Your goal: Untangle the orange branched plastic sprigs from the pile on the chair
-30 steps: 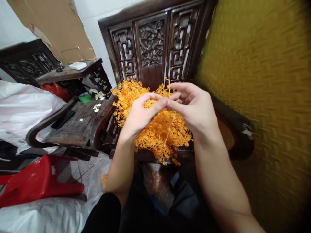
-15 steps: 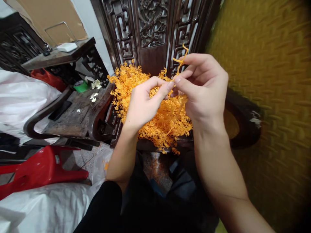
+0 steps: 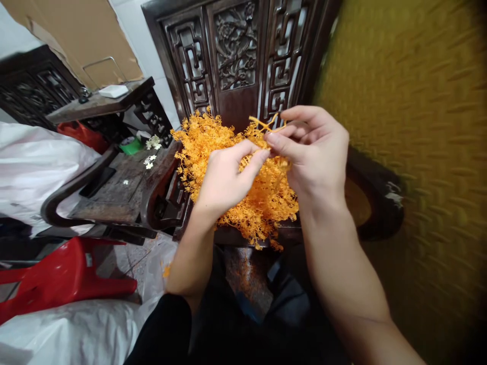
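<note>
A heap of orange frilly plastic sprigs [image 3: 213, 147] lies on the seat of a dark carved wooden chair [image 3: 236, 56]. My left hand [image 3: 224, 175] and my right hand [image 3: 314, 152] meet above the heap. Both pinch one thin orange sprig [image 3: 266, 124], whose stem sticks up and to the left from my right fingers. My left thumb and forefinger grip it just below my right fingertips. The part of the sprig inside my hands is hidden.
A dark side table [image 3: 125, 185] with small white flowers [image 3: 151, 157] and a green roll stands left of the chair. A red plastic stool [image 3: 64, 276] lies at lower left beside white sacks [image 3: 34, 167]. A yellow patterned surface [image 3: 414, 152] fills the right.
My right hand rose with the sprig, then came back down a little. The stem now tilts to the left instead of pointing up. Both hands stay pinched together.
</note>
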{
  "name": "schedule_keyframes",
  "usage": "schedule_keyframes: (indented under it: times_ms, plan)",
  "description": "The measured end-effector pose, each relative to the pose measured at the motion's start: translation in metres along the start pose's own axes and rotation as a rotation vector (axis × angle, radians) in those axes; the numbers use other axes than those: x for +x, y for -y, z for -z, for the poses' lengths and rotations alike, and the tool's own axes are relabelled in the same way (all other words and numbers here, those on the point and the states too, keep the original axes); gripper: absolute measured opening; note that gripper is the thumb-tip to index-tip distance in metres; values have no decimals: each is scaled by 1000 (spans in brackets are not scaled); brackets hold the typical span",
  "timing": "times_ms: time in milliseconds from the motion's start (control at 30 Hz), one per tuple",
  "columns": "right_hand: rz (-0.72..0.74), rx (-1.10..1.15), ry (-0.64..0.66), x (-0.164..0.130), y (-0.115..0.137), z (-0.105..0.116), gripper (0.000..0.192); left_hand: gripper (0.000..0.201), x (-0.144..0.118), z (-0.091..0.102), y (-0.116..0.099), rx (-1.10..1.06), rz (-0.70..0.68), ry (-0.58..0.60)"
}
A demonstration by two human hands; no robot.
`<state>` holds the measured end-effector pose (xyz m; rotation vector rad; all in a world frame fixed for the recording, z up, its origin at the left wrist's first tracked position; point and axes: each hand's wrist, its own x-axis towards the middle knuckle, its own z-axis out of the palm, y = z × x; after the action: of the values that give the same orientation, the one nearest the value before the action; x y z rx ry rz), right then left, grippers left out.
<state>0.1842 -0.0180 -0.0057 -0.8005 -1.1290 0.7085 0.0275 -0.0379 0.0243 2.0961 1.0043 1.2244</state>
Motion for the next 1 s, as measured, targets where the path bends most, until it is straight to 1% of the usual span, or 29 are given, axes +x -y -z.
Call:
schedule_keyframes:
  times_ms: [67, 100, 133, 167, 233, 300, 367, 400, 467, 567, 667, 800, 900, 1000]
  plan:
    - [66, 12, -141, 7, -8, 5, 29, 33, -7, 4, -10, 1, 17, 30]
    - [89, 39, -222, 13, -12, 10, 26, 35, -11, 7, -17, -27, 37, 56]
    - [109, 88, -314, 18, -16, 16, 28, 35, -16, 10, -23, -74, 61, 82]
    - [95, 140, -366, 23, -20, 22, 33, 34, -21, 13, -29, -131, 86, 89]
    - [25, 186, -358, 29, -22, 30, 35, 28, -26, 15, -34, -244, 131, 36]
    - [-76, 185, -211, 27, -19, 31, 28, 23, -23, 12, -29, -326, 163, -47]
    - [-157, 199, -31, 20, -12, 25, 21, 20, -14, 5, -17, -349, 205, -104]
    - [-178, 216, 37, 16, -8, 21, 20, 19, -8, 2, -10, -344, 226, -123]
    - [-186, 242, 113, 8, 0, 14, 21, 21, 0, -4, 3, -298, 244, -121]
    - [-113, 215, 104, 2, 4, 7, 27, 22, 5, -7, 12, -163, 195, -62]
    - [-11, 108, 68, 1, 3, 6, 34, 24, 3, -9, 10, -17, 131, -30]
    - [88, -16, 30, -2, 5, 4, 33, 16, 0, -13, 7, 55, 39, -21]
    - [182, -52, -37, -8, 9, -2, 29, 14, 2, -12, 7, 46, 93, 20]
    - [303, -116, -135, -16, 9, -9, 26, 19, 5, -9, 5, -6, 158, 107]
